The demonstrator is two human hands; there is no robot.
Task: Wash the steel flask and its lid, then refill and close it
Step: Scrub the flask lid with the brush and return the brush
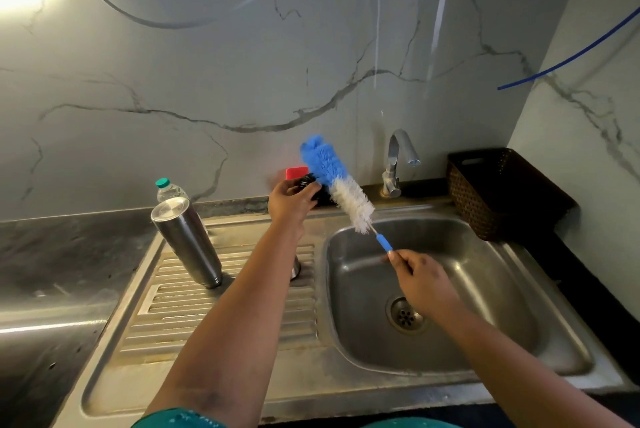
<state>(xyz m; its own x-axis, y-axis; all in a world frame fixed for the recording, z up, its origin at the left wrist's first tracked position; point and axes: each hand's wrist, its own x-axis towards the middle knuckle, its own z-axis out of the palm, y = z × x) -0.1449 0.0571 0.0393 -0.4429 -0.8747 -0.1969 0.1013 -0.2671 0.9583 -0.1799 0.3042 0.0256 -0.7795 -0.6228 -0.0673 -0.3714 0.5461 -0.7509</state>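
Head view of a steel sink unit seen from above. At centre, the left hand [291,200] holds a small dark object, probably the lid [307,182], its fingers curled round it just above the back edge of the drainboard [221,310]. At centre right, the right hand [420,280] pinches the thin handle of a bottle brush [337,181] over the basin [485,289]; the blue-and-white bristle head slants up and left, and its blue part lies against or just beside the lid, though contact cannot be confirmed. The flask [188,240] stands inverted and tilted on the drainboard at left of centre, mouth down, apart from both hands. Behind it stands a plastic bottle [169,189] with a green cap. A second steel object on the drainboard is mostly hidden by the left forearm and cannot be identified. The tap [398,161] at upper right of the basin shows no running water. A red sponge [296,172] sits against the wall behind the lid, and a brown basket [498,192] occupies the counter at right. Judged progress: the mouth-down flask suggests that its wash may be finished and that it is draining, while the lid appears to be the part now being scrubbed. Rinsing the lid, refilling the flask and screwing the lid on seem still to remain.
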